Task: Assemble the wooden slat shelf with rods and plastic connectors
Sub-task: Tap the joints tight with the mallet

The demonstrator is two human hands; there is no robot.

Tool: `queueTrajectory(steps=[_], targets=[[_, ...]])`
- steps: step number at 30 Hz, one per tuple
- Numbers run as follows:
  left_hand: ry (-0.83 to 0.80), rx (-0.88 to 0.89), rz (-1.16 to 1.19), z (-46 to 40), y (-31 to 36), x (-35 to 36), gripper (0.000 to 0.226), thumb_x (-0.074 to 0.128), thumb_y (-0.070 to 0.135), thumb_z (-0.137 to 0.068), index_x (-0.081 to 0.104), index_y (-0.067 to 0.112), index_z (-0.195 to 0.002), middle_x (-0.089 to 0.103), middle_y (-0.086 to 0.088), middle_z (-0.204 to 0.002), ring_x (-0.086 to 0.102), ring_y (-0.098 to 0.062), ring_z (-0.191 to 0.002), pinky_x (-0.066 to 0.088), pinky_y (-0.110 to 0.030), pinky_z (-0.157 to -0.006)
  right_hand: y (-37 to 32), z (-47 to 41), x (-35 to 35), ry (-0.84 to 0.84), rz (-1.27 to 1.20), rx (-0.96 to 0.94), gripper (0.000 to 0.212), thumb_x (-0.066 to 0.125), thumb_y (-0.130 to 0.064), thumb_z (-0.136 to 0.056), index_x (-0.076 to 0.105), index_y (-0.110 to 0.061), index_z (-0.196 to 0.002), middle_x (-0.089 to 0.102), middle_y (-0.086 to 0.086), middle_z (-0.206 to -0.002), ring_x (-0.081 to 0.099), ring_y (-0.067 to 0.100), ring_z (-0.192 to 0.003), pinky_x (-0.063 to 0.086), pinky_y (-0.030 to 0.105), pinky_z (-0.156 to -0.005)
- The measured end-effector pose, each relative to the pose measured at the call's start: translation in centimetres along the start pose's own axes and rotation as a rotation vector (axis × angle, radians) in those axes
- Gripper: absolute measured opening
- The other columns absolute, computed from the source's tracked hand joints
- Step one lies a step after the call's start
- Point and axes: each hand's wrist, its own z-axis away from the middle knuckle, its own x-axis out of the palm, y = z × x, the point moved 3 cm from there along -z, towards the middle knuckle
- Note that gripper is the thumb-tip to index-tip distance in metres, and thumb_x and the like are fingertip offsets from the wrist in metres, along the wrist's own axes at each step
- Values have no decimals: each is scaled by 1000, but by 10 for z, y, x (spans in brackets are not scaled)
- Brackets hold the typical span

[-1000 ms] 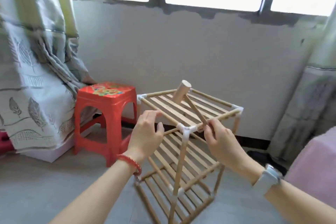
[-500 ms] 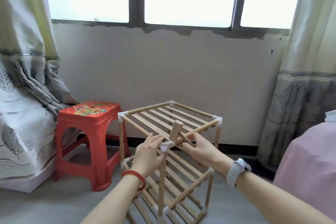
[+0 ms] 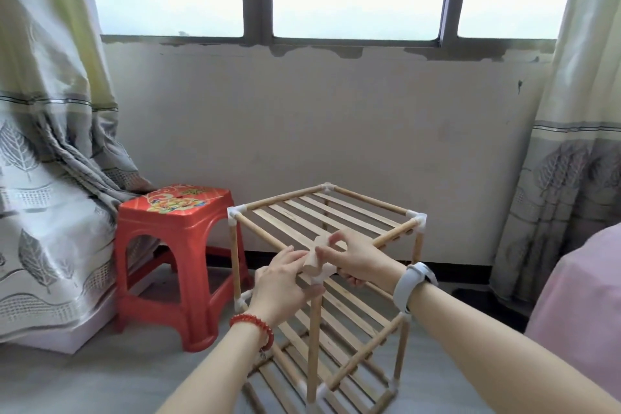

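While the right hand point(image 3: 358, 255) curls its fingers around the small wooden mallet point(image 3: 314, 257), holding its head right at the shelf's near top corner, the left hand point(image 3: 282, 282) rests beside it with fingers loosely bent over the front rod; whether it truly grips the rod I cannot tell. Between the two hands sits the white plastic connector point(image 3: 324, 274), mostly hidden. The risk, as I judge it, is a tap landing off-centre: the connector could skew on its upright, or the mallet could catch the left fingers lying so close. The wooden slat shelf point(image 3: 322, 212) stands on the floor just beside a red stool point(image 3: 174, 228), below the window. It looks essentially built: three slatted tiers, pale round rods, white connectors at the visible corners, uprights straight.
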Motion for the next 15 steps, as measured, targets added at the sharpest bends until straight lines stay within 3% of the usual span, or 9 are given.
queueTrajectory(steps=[2,5,9,12,15], targets=[[-1,7,-16,-3,1,-6,51,61,52,-83,48,42,-132,39,21,-142,17,-5,-141,17,-42,-114,-4,-4,-5,56,25,-34,43,59,-46,-88,44,-19,-118,60,2,-88,57,9,-64,51,24,-55],[-17,-9,-9,-8,2,-12,55,62,53,-82,48,38,-133,41,19,-141,19,-4,-139,17,-39,-108,-10,-8,-14,173,176,-118,52,60,-44,-87,42,-23,-131,59,-1,-104,60,19,-96,51,40,-84],[-4,-19,6,-1,1,-5,60,62,50,-84,42,35,-139,37,17,-145,15,-4,-141,16,-41,-110,-8,0,-11,212,241,-169,38,54,-41,-90,49,-22,-123,60,-6,-91,56,19,-88,47,37,-78],[10,-7,18,4,-1,0,58,59,49,-87,40,36,-140,35,17,-146,13,-4,-142,17,-43,-109,-4,4,-4,201,319,-169,55,44,-60,-89,41,-22,-129,61,0,-110,58,21,-100,49,41,-83],[14,12,-8,1,-2,0,59,59,52,-85,41,37,-140,35,19,-146,13,-3,-141,18,-44,-108,-11,2,-9,288,345,-159,44,32,-56,-95,44,-24,-123,65,4,-109,62,26,-98,50,43,-82]])
